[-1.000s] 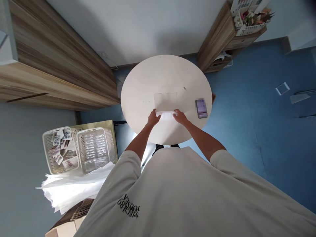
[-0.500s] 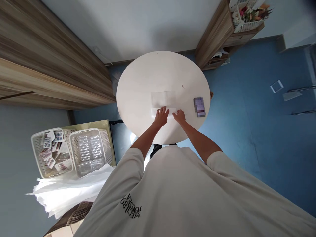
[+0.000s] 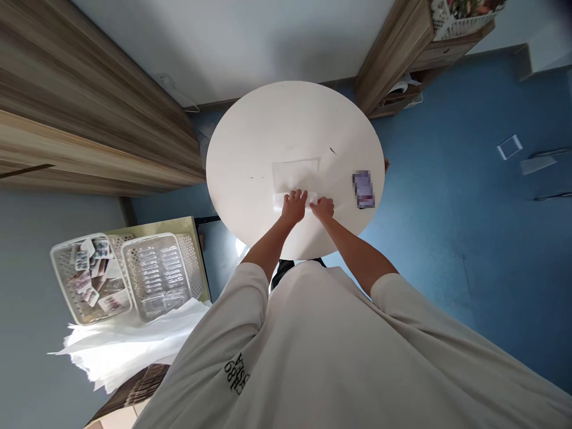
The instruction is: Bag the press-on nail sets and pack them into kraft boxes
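A translucent plastic bag or sheet (image 3: 295, 171) lies on the round white table (image 3: 250, 131), its near part looking doubled over into a paler strip. My left hand (image 3: 294, 206) rests on that strip with the fingers stretched forward and a little apart. Just to its right, my right hand (image 3: 322, 208) has its fingers drawn together, pinching the strip's right end. Whether anything sits inside the plastic cannot be made out.
A phone-like object (image 3: 363, 189), pixelated, lies toward the table's right edge. At the lower left stand a white basket of printed packets (image 3: 58, 262), a second basket with clear plastic packs (image 3: 129, 280), and white sheets (image 3: 134, 345). A wooden cabinet (image 3: 397, 53) stands behind.
My right hand has closed more on the strip and its right end now looks lifted or bunched. My left hand stays on the plastic. The whole view has shifted slightly.
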Available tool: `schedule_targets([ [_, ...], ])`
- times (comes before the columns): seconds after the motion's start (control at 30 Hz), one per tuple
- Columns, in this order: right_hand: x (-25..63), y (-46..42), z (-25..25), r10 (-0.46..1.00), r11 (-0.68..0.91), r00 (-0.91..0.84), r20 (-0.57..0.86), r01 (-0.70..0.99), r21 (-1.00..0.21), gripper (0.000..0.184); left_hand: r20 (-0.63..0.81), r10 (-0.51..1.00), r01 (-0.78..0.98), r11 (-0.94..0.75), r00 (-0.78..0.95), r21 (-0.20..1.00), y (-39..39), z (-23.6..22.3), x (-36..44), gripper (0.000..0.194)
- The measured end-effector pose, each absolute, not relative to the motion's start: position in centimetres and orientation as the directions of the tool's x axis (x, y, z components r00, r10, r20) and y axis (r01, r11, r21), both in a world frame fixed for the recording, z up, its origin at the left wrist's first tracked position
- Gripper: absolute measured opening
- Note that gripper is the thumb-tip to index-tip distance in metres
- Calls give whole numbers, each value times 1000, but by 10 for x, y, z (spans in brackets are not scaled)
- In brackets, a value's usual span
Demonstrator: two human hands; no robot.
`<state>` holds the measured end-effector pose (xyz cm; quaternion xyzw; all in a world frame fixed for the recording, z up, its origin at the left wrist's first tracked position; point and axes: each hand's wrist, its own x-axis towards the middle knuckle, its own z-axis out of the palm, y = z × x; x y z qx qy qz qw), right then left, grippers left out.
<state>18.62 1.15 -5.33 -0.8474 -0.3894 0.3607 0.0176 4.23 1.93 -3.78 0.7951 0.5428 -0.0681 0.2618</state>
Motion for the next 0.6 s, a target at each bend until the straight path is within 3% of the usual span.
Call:
schedule_targets([
  [0.07, 187, 12, -51, 676, -706, 410, -612, 597, -380, 19, -367, 846, 895, -250, 388, 370, 20, -38, 39, 68],
  [0.23, 186, 13, -44, 679, -730, 356, -642, 428, -534, 37, -318, 866, 843, -192, 387, 502, 17, -39, 24, 65],
  [0.4, 172, 13, -36, 797, -566, 180, -577, 556, -609, 23, -281, 866, 781, -178, 413, 598, 12, -43, 12, 67],
  [0.6, 158, 3, -35, 864, -370, -9, -504, 668, -646, 39, -318, 887, 742, -40, 334, 669, 9, -36, 8, 75],
])
